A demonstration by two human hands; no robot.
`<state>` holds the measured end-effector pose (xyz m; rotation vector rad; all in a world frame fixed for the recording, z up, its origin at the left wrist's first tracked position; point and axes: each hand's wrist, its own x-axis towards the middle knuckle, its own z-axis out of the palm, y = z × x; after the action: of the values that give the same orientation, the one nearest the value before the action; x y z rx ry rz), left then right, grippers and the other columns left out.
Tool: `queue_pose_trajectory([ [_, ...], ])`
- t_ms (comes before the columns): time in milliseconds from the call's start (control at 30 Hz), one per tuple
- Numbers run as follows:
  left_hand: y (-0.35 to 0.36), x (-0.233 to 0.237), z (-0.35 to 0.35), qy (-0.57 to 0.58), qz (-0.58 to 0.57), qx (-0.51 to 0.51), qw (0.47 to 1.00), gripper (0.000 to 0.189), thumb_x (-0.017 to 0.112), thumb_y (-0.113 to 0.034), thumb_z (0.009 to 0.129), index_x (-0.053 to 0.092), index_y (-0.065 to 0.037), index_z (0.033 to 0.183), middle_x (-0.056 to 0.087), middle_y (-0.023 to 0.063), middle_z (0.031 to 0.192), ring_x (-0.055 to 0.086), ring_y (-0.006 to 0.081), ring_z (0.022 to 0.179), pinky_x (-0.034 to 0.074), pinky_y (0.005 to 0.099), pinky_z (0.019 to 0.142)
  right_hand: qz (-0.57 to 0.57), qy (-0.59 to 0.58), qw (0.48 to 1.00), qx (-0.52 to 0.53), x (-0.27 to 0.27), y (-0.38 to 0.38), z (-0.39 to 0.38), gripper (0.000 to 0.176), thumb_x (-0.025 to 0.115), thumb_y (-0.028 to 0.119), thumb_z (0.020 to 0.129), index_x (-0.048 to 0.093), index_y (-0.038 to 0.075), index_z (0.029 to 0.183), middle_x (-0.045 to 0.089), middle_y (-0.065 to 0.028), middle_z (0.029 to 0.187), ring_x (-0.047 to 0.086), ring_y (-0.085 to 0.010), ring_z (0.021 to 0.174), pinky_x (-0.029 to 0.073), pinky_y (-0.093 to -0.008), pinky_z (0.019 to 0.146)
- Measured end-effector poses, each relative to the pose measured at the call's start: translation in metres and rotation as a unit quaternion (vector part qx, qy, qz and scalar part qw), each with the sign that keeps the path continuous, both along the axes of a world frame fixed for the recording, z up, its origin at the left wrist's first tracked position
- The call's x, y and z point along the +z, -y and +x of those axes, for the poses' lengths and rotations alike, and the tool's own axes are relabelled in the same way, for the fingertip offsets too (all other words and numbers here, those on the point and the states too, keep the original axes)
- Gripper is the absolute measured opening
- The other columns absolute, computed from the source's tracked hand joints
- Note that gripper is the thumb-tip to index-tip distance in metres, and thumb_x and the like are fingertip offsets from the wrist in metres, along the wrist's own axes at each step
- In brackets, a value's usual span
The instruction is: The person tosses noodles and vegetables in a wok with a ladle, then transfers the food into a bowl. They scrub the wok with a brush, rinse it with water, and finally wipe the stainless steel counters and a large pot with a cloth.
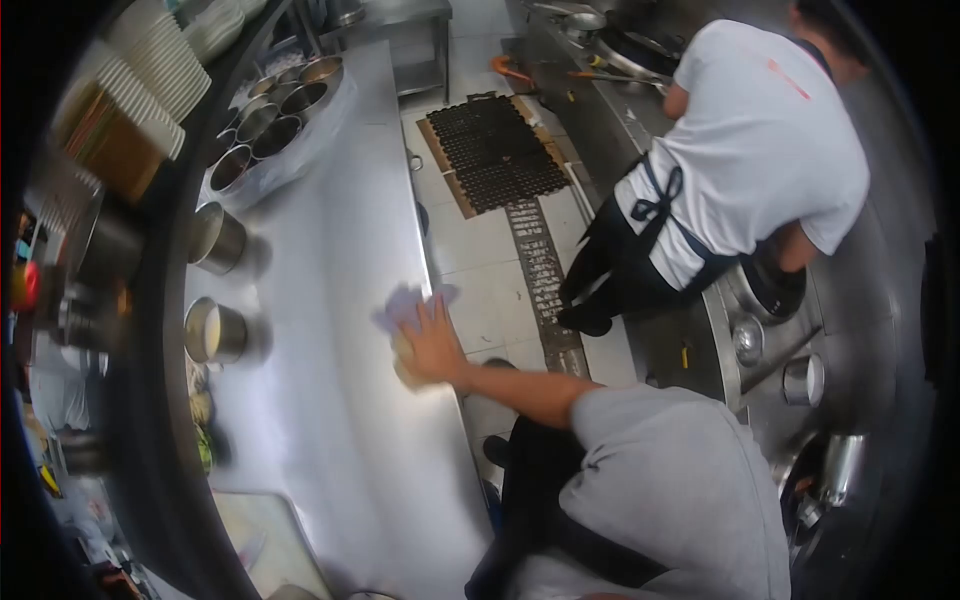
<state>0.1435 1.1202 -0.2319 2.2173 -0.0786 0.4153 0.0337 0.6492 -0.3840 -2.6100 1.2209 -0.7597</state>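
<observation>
My right hand [432, 345] reaches over the steel counter [340, 400], near its aisle-side edge. Its fingers are spread, palm down, on a thin purple cloth [402, 303] that sticks out around the fingertips. A yellowish patch [408, 368], perhaps part of the cloth, shows beside the palm; the blur hides its exact form. The arm comes out of a grey short sleeve, with a black apron below. My left hand does not show. Left of the right hand, a steel pot [222, 332] with pale contents stands on the counter.
Another steel pot [218, 238] and a group of round containers [258, 122] stand farther up the counter. A cutting board [265, 540] lies at the lower left. Across the aisle, a co-worker [760, 130] bends over the stove. A black mat [495, 150] covers part of the floor.
</observation>
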Motion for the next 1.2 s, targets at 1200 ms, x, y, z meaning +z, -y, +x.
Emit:
queue_pose_trajectory([
  [1200,-0.097,-0.090,-0.415,-0.035,-0.130,0.541,0.830,0.058,0.043,-0.034,0.097,0.044,0.006,0.138,0.053,0.0239,0.138,0.060,0.0391,0.115,0.051,0.0463,0.097,0.816,0.064,0.574,0.020,-0.036,0.002,-0.083,0.040,0.066,0.019,0.094,0.050,0.001,0.125,0.064,-0.0155,0.113,0.067,-0.0270,0.094,0.060,-0.0435,0.075],
])
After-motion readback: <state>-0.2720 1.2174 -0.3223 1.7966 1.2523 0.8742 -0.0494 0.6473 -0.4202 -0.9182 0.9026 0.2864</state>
